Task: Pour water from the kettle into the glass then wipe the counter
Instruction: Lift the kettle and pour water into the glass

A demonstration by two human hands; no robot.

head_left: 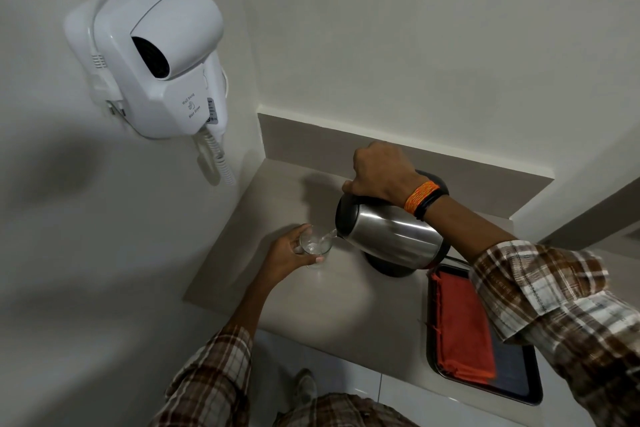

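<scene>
A steel kettle [391, 234] is tilted to the left, its spout over a clear glass [314, 245]. A thin stream of water runs from the spout into the glass. My right hand [379, 173] grips the kettle's handle from above. My left hand [289, 251] holds the glass from its left side, on or just above the beige counter [311, 305]. An orange cloth [462, 326] lies folded on a dark tray [519, 378] at the right of the counter.
A white wall-mounted hair dryer [162, 59] with a coiled cord hangs on the left wall, above the counter's left end. A low backsplash ledge [346, 142] runs behind the kettle. The kettle's black base [388, 267] sits under it.
</scene>
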